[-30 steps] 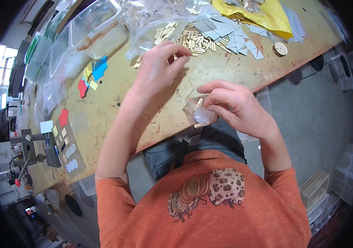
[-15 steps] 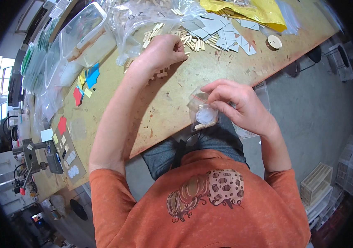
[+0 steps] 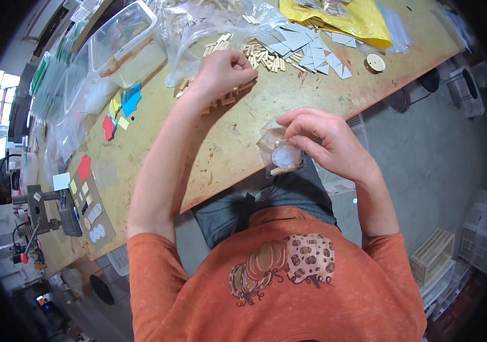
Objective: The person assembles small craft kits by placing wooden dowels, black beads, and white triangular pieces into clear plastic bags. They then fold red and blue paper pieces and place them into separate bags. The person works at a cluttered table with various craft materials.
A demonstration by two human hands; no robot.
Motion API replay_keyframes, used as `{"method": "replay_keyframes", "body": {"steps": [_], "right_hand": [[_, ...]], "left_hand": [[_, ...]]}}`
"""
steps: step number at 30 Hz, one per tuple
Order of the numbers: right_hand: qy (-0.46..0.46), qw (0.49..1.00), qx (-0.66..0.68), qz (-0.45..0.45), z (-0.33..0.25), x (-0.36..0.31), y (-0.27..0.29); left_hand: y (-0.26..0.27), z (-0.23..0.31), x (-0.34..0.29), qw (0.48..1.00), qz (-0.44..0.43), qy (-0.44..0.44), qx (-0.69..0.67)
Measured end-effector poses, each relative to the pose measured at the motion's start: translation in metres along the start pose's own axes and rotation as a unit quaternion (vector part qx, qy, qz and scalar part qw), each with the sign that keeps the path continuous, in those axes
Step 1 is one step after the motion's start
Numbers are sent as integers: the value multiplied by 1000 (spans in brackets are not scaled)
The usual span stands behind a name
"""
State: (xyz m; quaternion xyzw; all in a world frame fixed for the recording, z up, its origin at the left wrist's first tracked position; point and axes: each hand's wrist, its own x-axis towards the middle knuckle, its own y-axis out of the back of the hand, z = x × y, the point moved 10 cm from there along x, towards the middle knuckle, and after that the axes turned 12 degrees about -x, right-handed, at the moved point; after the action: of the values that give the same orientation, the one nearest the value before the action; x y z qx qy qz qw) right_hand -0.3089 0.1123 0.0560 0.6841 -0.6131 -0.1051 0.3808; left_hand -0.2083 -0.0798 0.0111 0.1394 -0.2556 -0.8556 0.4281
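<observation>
My right hand (image 3: 323, 139) pinches the top of a small clear plastic bag (image 3: 280, 157) at the near edge of the wooden table (image 3: 238, 142); the bag holds a pale round piece and a small wooden piece. My left hand (image 3: 221, 71) is closed into a loose fist over a heap of small wooden sticks (image 3: 258, 54) farther back on the table. Whether it grips any sticks I cannot tell. A few sticks lie right under that hand.
Grey flat triangles (image 3: 317, 54) and a small wooden disc (image 3: 374, 62) lie behind the sticks. A yellow bag (image 3: 346, 17), clear plastic bags (image 3: 209, 23) and a clear plastic tub (image 3: 124, 34) stand at the back. Coloured paper pieces (image 3: 121, 108) lie left. A wooden crate (image 3: 434, 256) is on the floor.
My left hand has pulled back from spread fingers over the sticks into a fist. The right hand has kept hold of the small bag near the table edge.
</observation>
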Motion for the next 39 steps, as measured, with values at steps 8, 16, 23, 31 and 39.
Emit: {"method": "replay_keyframes", "body": {"steps": [8,16,23,31,39], "right_hand": [[15,1000,-6,-18,-22,-1,-5],[8,999,-16,-45,-15,-7,-25],[-4,1000,11,-20,-7,-13,-15],[-9,1000,21,-18,2,-12,-14],[-3,1000,7,-17,-10,-14,-11]], "left_hand": [[-30,52,-111,973,-106,23,-205],[8,37,-82,993,29,-112,-4],[-4,16,-40,980,52,-89,169],[-15,6,-25,987,-36,-9,159],[-23,38,-95,950,-37,67,-303]]}}
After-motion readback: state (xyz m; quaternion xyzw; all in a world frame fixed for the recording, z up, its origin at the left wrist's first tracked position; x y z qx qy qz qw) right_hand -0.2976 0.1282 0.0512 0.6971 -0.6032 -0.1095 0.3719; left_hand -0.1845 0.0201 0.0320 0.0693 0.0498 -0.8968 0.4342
